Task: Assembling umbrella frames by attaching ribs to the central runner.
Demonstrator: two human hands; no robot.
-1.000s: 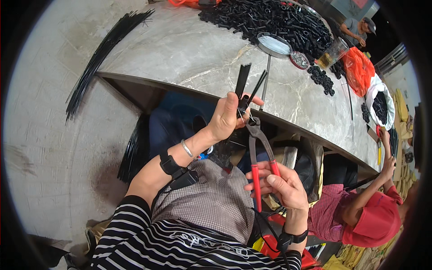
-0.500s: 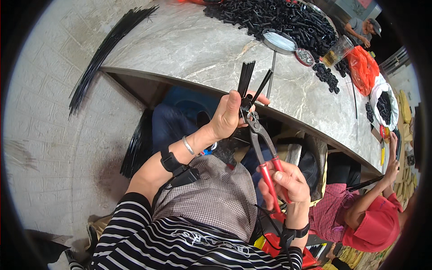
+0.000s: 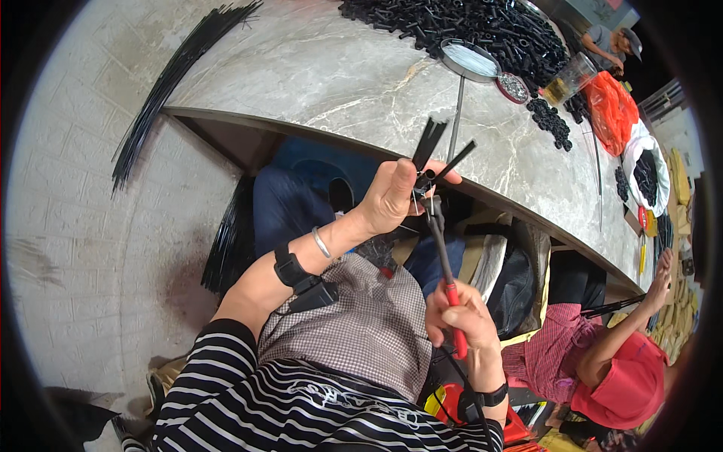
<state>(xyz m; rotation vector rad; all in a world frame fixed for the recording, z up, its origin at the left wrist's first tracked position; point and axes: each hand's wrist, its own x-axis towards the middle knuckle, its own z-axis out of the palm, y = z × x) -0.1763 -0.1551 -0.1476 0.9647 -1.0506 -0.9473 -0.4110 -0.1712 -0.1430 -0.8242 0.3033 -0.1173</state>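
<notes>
My left hand [image 3: 385, 197] is closed around a bundle of black rods [image 3: 429, 142], just off the table's front edge. The rods fan upward from my fingers, and a short black tube [image 3: 429, 175] shows its open end among them. A thin pale wire is visible at the joint. From below, red-handled pincers [image 3: 442, 248] reach up with their jaws against the bundle beside the tube. My right hand [image 3: 468, 313] is wrapped round their handles, which now lie nearly in line. What exactly the jaws grip is too small to tell.
On the grey marbled table [image 3: 331, 83] lie a heap of black tubes [image 3: 482, 26], a round tray of pale wires [image 3: 471, 60] and a small dish of metal bits [image 3: 512, 88]. Long black rods [image 3: 169, 98] overhang its left end. A co-worker in a red cap [image 3: 621, 384] sits at right.
The pincers have turned in my right hand, so their spread handles now look nearly in line. Both hands and the rod bundle have shifted slightly, the bundle a little right and down.
</notes>
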